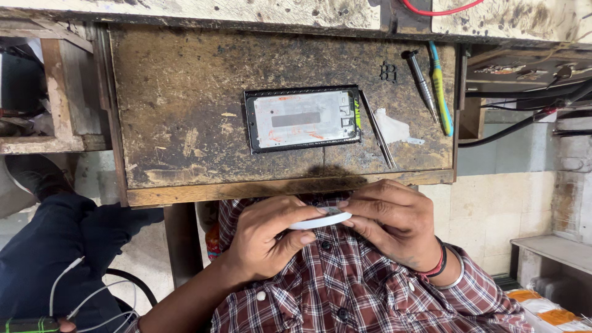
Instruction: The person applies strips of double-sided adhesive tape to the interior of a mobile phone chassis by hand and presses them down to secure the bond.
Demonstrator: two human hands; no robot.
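Gripping a thin white oval piece [320, 220] between them just below the worn wooden bench [185, 117], the left hand [271, 237] and right hand [394, 222] both close their fingers on it, near a phone frame [302, 118], tweezers [377, 129] and screwdrivers [431, 86] lying on the benchtop.

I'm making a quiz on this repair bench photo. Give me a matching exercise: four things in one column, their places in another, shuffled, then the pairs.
Things:
1. phone frame
2. tweezers
3. yellow and blue tool
4. small white part

Places:
A. held between the left hand and the right hand
B. far right of the wooden work board, beside a grey screwdriver
C. flat in the middle of the board
D. slanted just right of the phone frame

Pairs: 1-C, 2-D, 3-B, 4-A
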